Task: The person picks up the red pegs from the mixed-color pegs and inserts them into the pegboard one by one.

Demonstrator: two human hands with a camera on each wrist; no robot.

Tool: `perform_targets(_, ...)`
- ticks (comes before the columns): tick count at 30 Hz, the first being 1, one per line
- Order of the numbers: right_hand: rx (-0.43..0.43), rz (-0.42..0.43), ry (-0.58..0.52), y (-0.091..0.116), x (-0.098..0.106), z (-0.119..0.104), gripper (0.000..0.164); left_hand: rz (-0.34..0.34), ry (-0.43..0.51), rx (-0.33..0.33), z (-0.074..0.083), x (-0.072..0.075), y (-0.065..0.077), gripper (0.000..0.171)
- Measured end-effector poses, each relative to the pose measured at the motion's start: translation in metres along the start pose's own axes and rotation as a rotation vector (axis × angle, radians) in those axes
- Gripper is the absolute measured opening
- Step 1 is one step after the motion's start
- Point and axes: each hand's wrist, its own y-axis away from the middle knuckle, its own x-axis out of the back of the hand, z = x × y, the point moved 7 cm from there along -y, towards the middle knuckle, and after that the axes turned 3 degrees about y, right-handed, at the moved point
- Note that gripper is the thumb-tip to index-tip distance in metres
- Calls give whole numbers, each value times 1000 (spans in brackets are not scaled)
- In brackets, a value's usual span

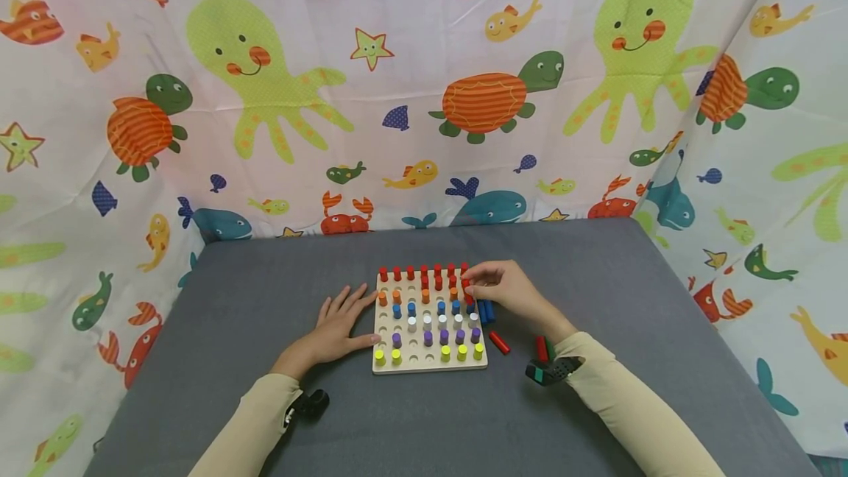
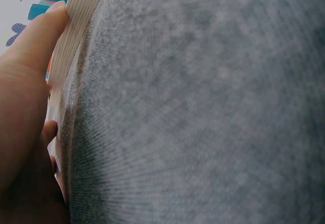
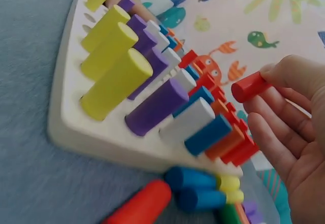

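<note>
A pale wooden pegboard (image 1: 429,369) holds rows of red, orange, blue, white, purple and yellow pegs, with bare holes among them. My right hand (image 1: 515,291) is over the board's far right corner. Thumb and fingers pinch a red peg (image 3: 250,87), held tilted above the red rows in the right wrist view. My left hand (image 1: 336,331) lies spread at the board's left side, thumb and fingertips touching its edge. In the left wrist view the thumb (image 2: 38,38) presses against the wooden side. The board hides most of the left fingers there.
Loose blue pegs (image 1: 486,312) lie against the board's right side. A loose red peg (image 1: 500,343) is close by, with another red peg (image 1: 542,349) near the right wrist. Yellow pegs (image 3: 229,183) and purple pegs (image 3: 251,211) lie beyond. A patterned curtain (image 1: 397,94) borders the grey table.
</note>
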Motion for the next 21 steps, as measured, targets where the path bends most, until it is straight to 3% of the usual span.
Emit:
perform_targets(13, 119, 28, -7, -44, -27, -29, 23, -9, -6, 15, -1, 0, 0, 89)
perform_targets(21, 123, 36, -24, -63, -40, -31, 20, -12, 2, 20, -1, 0, 1, 89)
